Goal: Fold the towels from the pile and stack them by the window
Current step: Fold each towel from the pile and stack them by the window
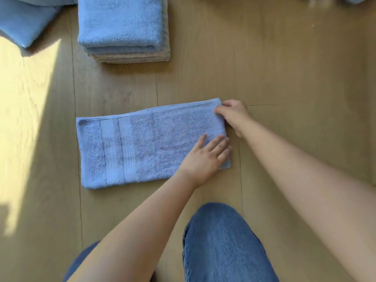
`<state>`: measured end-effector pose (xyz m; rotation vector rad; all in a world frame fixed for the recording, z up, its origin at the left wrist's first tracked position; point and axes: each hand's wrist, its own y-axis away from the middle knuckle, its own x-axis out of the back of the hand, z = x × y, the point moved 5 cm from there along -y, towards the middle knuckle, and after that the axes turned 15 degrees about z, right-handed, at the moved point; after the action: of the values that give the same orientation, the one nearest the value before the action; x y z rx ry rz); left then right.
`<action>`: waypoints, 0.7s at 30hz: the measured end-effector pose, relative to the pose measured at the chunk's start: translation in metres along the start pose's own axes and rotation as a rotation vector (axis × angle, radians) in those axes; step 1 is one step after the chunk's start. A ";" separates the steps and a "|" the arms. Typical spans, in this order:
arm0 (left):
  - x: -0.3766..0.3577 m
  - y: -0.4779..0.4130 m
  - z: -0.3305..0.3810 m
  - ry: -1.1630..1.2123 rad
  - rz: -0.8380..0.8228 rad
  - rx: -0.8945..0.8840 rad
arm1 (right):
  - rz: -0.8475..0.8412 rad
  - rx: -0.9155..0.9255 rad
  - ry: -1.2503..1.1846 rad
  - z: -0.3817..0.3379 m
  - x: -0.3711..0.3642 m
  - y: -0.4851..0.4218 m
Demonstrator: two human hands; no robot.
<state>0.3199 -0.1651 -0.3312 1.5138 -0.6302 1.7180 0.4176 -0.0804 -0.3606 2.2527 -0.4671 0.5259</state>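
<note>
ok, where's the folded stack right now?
Head view, top, left of centre: the stack sits on the floor beyond the half-folded towel, with another blue towel to its left.

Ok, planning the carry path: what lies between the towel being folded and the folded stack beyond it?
Only bare wooden floor lies between the blue towel and the stack; the head view shows it.

Bare floor [284, 58] lies open right of the towel stack [122, 31].
</note>
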 end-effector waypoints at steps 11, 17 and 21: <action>0.001 -0.025 0.033 -0.226 -0.151 -0.195 | -0.216 -0.008 0.131 -0.004 0.004 -0.004; 0.013 -0.022 0.036 -0.142 -0.277 -0.191 | -0.151 -0.007 0.144 -0.007 0.005 0.001; 0.034 -0.011 0.025 -0.038 -0.167 -0.128 | -0.087 -0.039 0.070 -0.016 0.006 0.015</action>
<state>0.3431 -0.1713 -0.2946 1.4687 -0.6038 1.4980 0.4119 -0.0791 -0.3382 2.1985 -0.3392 0.5444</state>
